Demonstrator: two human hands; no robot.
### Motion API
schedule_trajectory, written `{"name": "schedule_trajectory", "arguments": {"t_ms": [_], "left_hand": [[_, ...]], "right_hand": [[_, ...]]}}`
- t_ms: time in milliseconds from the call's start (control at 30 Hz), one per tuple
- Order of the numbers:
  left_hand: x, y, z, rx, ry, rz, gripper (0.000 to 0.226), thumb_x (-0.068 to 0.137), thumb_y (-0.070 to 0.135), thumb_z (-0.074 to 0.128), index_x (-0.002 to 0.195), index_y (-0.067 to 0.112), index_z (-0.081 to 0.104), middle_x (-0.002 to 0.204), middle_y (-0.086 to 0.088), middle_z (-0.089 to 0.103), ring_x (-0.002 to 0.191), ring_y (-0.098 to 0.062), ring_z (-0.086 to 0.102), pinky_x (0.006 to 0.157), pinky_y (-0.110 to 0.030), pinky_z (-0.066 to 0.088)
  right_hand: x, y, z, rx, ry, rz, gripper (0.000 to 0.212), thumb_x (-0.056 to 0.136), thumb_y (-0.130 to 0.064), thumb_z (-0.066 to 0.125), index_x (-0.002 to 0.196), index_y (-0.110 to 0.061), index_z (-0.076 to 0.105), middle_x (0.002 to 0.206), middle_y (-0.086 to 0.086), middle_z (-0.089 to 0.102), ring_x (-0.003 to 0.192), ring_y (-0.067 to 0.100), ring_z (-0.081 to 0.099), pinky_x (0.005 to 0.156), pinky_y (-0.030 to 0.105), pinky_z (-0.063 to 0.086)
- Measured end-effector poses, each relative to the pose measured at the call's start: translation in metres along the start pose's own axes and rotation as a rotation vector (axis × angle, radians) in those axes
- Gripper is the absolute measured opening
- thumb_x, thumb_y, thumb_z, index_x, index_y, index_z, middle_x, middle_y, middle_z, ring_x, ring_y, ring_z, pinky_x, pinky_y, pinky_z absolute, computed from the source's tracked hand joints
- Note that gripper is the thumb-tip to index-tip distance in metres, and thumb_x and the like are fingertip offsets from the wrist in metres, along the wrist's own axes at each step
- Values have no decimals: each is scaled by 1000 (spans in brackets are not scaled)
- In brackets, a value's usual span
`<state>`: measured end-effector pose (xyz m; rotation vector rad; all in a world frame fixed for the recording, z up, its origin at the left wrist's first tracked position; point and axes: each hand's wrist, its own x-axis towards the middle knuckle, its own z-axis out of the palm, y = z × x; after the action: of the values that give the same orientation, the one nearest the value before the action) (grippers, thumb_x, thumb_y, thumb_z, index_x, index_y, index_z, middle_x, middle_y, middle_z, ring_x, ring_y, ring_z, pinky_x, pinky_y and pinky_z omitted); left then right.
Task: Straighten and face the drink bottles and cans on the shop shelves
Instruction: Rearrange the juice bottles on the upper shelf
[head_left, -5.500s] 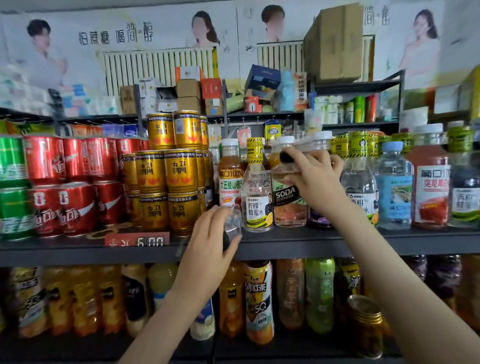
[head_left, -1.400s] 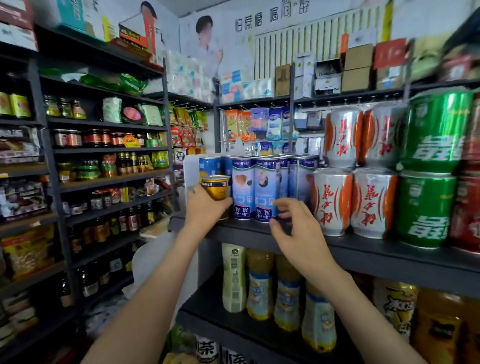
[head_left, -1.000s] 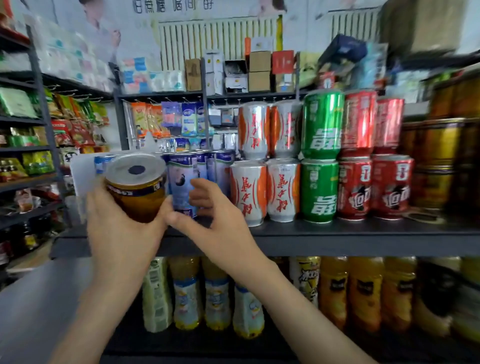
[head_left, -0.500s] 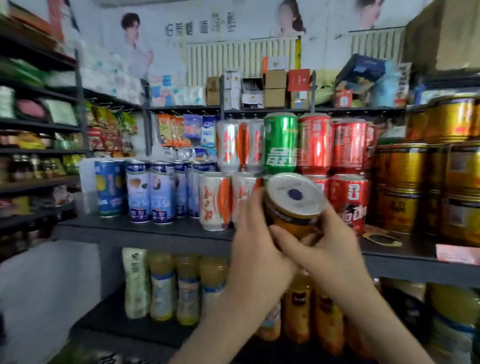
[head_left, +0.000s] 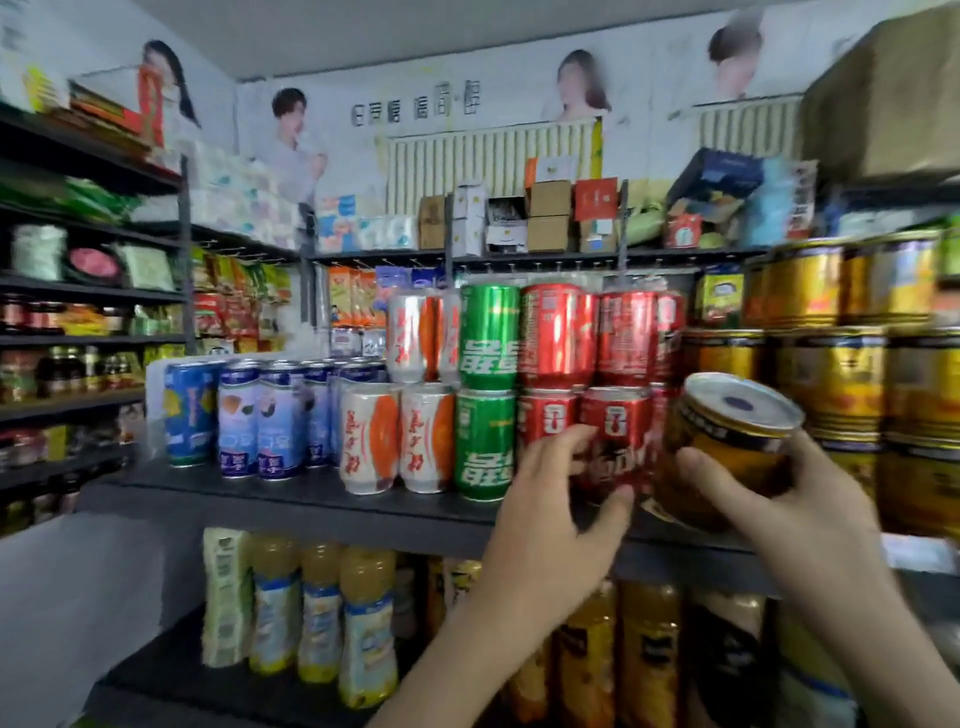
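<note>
Right of centre: right hand (head_left: 795, 514) clasped round a gold can (head_left: 727, 447), tilted with its silver top toward the viewer, held off the shelf (head_left: 311, 499) just before the stacked gold cans (head_left: 831, 374) at the right edge. Centre: left hand (head_left: 556, 504), fingers spread and holding nothing, in front of the lower red cans (head_left: 613, 441). Leftward along the shelf: green cans (head_left: 485, 395), orange-and-white cans (head_left: 395, 436), blue cans (head_left: 260, 421). Lower frame: yellow drink bottles (head_left: 317, 613) on the shelf beneath.

Dark shelf (head_left: 291, 501): blue cans (head_left: 260, 421), white-orange cans (head_left: 395, 439), green cans (head_left: 483, 441), red cans (head_left: 613, 441), gold cans (head_left: 831, 374).
</note>
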<state>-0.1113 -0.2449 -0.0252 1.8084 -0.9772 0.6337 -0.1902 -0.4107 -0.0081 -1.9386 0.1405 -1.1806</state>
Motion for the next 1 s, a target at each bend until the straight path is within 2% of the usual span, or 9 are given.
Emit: {"name": "schedule_trajectory", "arguments": {"t_ms": [67, 133, 233, 333, 467, 633, 733, 867, 1000], "left_hand": [[9, 7, 18, 2, 14, 25, 47, 90, 41, 59, 132, 38, 39, 124, 26, 43, 113, 11, 44, 96, -7, 37], [18, 13, 34, 19, 9, 63, 47, 89, 37, 60, 133, 34, 41, 123, 22, 47, 113, 4, 49, 97, -17, 42], [30, 20, 50, 13, 6, 63, 45, 89, 31, 62, 131, 28, 44, 116, 20, 50, 108, 0, 53, 94, -21, 47], [39, 20, 62, 2, -62, 52, 45, 90, 25, 62, 132, 24, 44, 111, 18, 51, 103, 2, 52, 88, -14, 44], [46, 19, 79, -23, -148, 17, 44, 93, 23, 59, 133, 23, 42, 121, 10, 54, 105, -2, 51, 86, -13, 41], [51, 17, 99, -39, -260, -47, 50, 93, 22, 58, 139, 19, 37, 135, 0, 52, 120, -12, 52, 99, -26, 44], [54, 18, 108, -42, -268, -78, 54, 94, 22, 57, 142, 17, 33, 136, -2, 51, 120, -14, 52, 96, -23, 42], [65, 20, 117, -25, -288, -133, 57, 92, 26, 60, 141, 14, 32, 129, -4, 56, 114, -19, 57, 93, -26, 45], [72, 23, 129, -39, -325, -150, 49, 90, 27, 63, 131, 13, 40, 120, -5, 61, 105, -19, 59, 83, -24, 46]], "right_hand": [[10, 1, -7, -73, 42, -37, 44, 71, -41, 77, 104, -31, 50, 84, -17, 56, 74, -4, 52, 64, 10, 39], [20, 14, -15, -145, 32, 24, 45, 72, -45, 75, 105, -32, 48, 84, -22, 53, 73, -13, 47, 58, 4, 36], [31, 21, -17, -236, 33, 40, 45, 74, -49, 73, 105, -26, 50, 87, -16, 55, 73, -5, 51, 57, 5, 35], [41, 29, -13, -262, 46, 75, 50, 74, -49, 73, 107, -17, 55, 89, -12, 60, 78, 2, 56, 61, 9, 41], [47, 42, -9, -287, 38, 104, 49, 75, -46, 74, 108, -14, 56, 91, -8, 63, 78, 2, 57, 58, 9, 40], [46, 56, -9, -272, -37, 178, 49, 80, -37, 72, 118, -13, 52, 104, -5, 63, 92, 9, 60, 71, 15, 46], [40, 54, -16, -349, -53, 111, 44, 88, -28, 66, 126, -16, 48, 112, -5, 62, 98, 8, 57, 73, 10, 41], [30, 46, -27, -448, -16, -12, 48, 95, -11, 53, 141, -15, 40, 126, 1, 59, 115, 17, 56, 87, 17, 41], [22, 52, -39, -444, 29, -72, 44, 95, -6, 51, 137, -13, 45, 128, 3, 59, 117, 14, 55, 89, 12, 38]]}}
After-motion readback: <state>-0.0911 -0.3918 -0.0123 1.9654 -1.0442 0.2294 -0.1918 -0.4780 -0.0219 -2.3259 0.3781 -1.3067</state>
